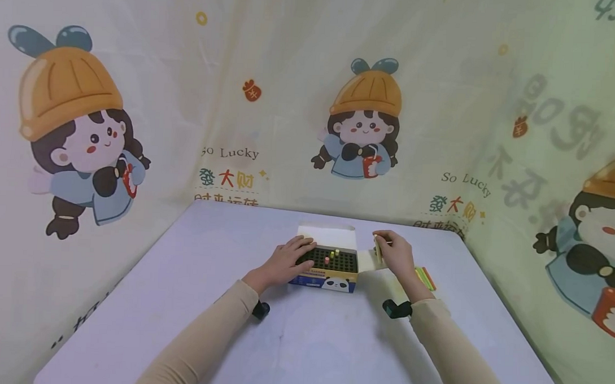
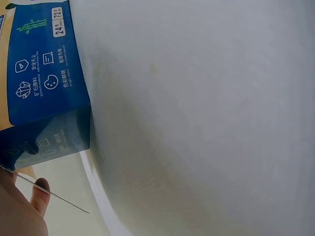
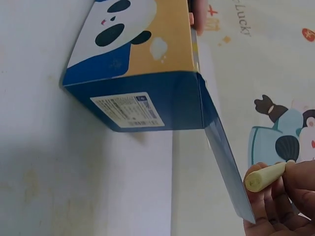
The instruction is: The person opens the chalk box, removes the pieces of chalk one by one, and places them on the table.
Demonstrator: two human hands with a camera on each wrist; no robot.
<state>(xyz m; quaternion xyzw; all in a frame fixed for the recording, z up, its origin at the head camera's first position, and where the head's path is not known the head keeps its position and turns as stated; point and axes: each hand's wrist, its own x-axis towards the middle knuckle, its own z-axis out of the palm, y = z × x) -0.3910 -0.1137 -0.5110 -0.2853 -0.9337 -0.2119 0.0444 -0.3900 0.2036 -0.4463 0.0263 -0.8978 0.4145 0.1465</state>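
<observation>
A blue and yellow chalk box (image 1: pixel 325 280) with a panda on its front stands on the table, lid raised at the back. A few chalk sticks (image 1: pixel 327 261), pink and yellow, poke up from its black holed tray (image 1: pixel 344 264). My left hand (image 1: pixel 283 260) rests over the box's left end, fingers and thumb spread across the top. To the right of the box, my right hand (image 1: pixel 395 256) pinches a pale yellow chalk stick (image 3: pixel 265 178) between thumb and fingers, close to the opened side flap (image 3: pixel 229 169).
More coloured chalk sticks (image 1: pixel 426 278) lie beside my right wrist on the white table (image 1: pixel 181 300). Printed cloth (image 1: pixel 289 129) hangs behind and along both sides of the table. The raised lid (image 1: pixel 328 237) stands behind the tray.
</observation>
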